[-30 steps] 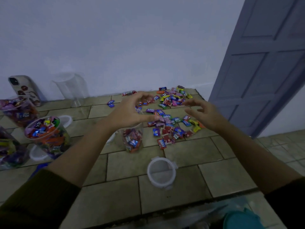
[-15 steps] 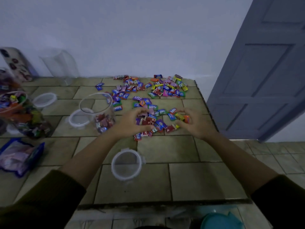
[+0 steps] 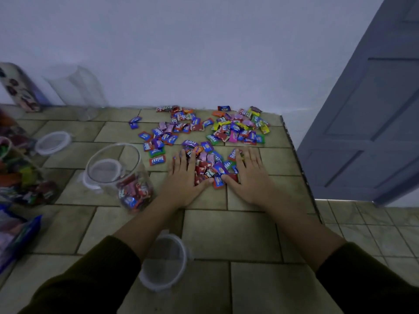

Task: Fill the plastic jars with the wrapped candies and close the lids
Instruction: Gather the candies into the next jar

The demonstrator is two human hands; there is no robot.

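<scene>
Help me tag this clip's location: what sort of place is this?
Probably a room in a home, though I can't be sure. The candies lie on a tiled countertop built against a plain painted wall, with a panelled door beside it and a tiled floor below.

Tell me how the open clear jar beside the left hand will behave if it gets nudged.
The clear jar looks like thin plastic holding only a shallow layer of candies, so it is probably light and would slide easily. Tall and lidless, it might tip and spill them. Its smooth wall could be slippery to grip.
</scene>
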